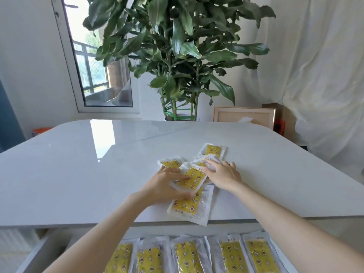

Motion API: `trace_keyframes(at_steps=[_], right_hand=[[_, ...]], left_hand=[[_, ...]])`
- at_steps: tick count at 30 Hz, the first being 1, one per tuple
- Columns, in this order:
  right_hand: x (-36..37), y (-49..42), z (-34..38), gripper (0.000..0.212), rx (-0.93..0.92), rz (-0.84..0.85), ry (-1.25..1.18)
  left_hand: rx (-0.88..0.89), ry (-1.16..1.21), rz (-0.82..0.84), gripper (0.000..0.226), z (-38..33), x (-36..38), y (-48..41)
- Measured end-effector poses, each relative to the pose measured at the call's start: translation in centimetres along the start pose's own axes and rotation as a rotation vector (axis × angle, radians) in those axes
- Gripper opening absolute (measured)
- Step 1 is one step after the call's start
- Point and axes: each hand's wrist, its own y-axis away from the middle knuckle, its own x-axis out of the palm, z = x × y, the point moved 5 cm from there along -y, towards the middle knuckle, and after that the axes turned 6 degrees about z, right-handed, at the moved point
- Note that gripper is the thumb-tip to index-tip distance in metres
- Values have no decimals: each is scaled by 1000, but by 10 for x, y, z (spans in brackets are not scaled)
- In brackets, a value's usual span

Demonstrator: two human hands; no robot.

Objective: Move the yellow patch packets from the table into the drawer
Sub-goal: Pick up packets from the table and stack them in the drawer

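From the head camera we see our left hand (167, 184) lying flat with fingers spread on a pile of yellow packets (190, 178) on the white bench (78, 174), and our right hand (223, 174) pinching the clear edge of one packet at the back of the pile. One packet (213, 150) lies just behind the pile. More packets (232, 255) lie in a row in the open drawer (39, 253) below the bench edge.
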Motion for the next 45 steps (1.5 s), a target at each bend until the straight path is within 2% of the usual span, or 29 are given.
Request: trace_keyframes(at_steps=[3, 6, 8, 11, 13, 14, 15, 16, 17, 20, 23, 26, 28, 32, 38, 41, 43, 45], right_hand=[[-11, 18, 5, 47, -7, -107, -6], [-22, 34, 12, 31, -53, -217, -51], [-24, 41, 15, 24, -66, -172, -114], [-18, 49, 20, 29, -42, 51, -190], [-5, 56, 21, 55, 5, 282, -279], [1, 59, 21, 82, 30, 372, -316], [6, 60, 21, 110, 38, 411, -315], [10, 60, 21, 127, 41, 406, -275], [12, 60, 21, 133, 41, 375, -227], [12, 65, 23, 126, 76, 297, -103], [13, 63, 27, 127, 120, 349, -149], [22, 47, 25, 141, 108, 385, -193], [21, 45, 24, 137, 106, 394, -203], [2, 59, 26, 120, 138, 395, -239], [-9, 63, 17, 95, 167, 441, -400], [-5, 68, 30, 108, 144, 415, -358], [0, 71, 36, 123, 132, 385, -278], [1, 74, 39, 120, 139, 378, -238]], left_hand=[[7, 110, -99, 48, -3, -4, 7], [-29, 86, -240, 36, -7, -14, 7], [-88, 17, -283, 37, -9, -18, 5], [-212, -71, -227, 37, -13, -14, 1], [-269, -126, -188, 37, -18, -10, -4], [-300, -165, -168, 44, -21, -8, -7], [-335, -207, -143, 54, -22, -7, -10], [-365, -245, -118, 65, -23, -6, -13], [-397, -263, -93, 74, -24, -6, -16], [-490, -211, -54, 91, -24, -6, -20], [-521, -177, -40, 91, -26, -7, -20], [-531, -73, -23, 92, -26, -6, -21], [-530, 14, -16, 91, -25, -6, -20], [-506, 255, -12, 78, -23, -10, -14], [-468, 559, -142, 69, -6, -23, 8], [-460, 706, -182, 50, 1, -29, 22], [-465, 776, -204, 47, 6, -32, 29], [-457, 789, -210, 36, 7, -33, 35]])
